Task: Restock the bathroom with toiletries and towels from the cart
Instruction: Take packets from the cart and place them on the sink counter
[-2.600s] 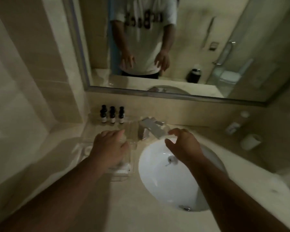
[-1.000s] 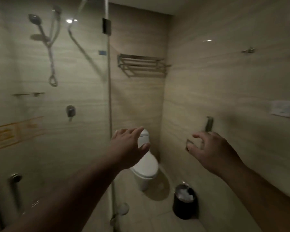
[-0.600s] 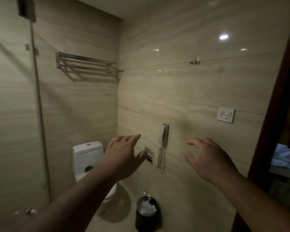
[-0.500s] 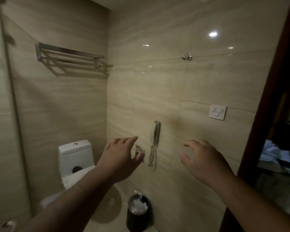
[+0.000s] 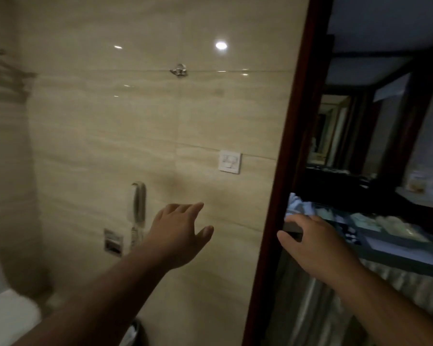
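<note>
The left hand (image 5: 180,236) is up in front of the tan wall (image 5: 98,146). Its fingers are spread and it holds nothing, so its grip is open. The right hand (image 5: 313,245) reaches toward the doorway, in front of the dark door frame (image 5: 293,146). Its fingers are a little bent, but its grip is open too, with nothing in it.

The cart (image 5: 398,257) stands outside the door, on the right. The right hand is near its closest corner. I cannot tell if it touches it. On top, near that corner, lies a pale pile (image 5: 296,204). It is blurry, but it may be folded towels. Farther along the top are small packs (image 5: 395,227), too fuzzy to name.

The job looks like it is at the fetching step: nothing has been picked up yet.

Towels are soft, light and floppy. A pinch at one corner would let the pile fall open. It is better to slide one flat hand under the pile and put the other on top, so it stays folded. Small bottles or packs are hard and smooth and can slip, so each one wants fingers round its middle.

The rack (image 5: 3,71) high on the left looks like a good home for the towels.
</note>
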The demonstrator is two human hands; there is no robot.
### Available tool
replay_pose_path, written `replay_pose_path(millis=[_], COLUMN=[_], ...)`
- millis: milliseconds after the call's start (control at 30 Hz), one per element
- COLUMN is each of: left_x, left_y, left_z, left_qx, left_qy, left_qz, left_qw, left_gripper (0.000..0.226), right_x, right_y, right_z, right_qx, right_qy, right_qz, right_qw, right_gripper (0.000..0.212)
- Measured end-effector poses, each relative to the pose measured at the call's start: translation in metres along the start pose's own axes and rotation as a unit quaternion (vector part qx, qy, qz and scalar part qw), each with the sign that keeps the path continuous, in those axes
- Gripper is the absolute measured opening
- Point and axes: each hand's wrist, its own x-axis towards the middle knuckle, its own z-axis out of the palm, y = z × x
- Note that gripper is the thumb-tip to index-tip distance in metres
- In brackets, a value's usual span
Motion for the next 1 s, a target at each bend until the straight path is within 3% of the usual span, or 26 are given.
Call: replay_pose_path(millis=[300,533,800,1000], left_x=[0.101,0.142,0.19,0.235], left_y=[0.135,0.207,0.245,0.253], left_z=[0.065,0.119,0.18,0.22], left_qx=[-0.049,-0.06,-0.065,-0.109], left_qy=[-0.055,-0.081,-0.112,-0.08], left_qz=[0.073,0.111,0.145,0.155], left_qw=[0.995,0.989,0.981,0.979], left_gripper=[0.069,0.067,0.068,0.089], right_x=[0.056,0.081,0.108,0.136], right_y=[0.156,0.242,0.3,0.336], right_z=[-0.041,-0.033,-0.024,-0.013], right_qx=[0.027,0.026,0.038,0.066], right_qy=[0.012,-0.012,-0.015,0.002], right_qz=[0.076,0.12,0.15,0.171], right_qw=[0.997,0.992,0.988,0.983], right_gripper=[0.051,0.06,0.056,0.056])
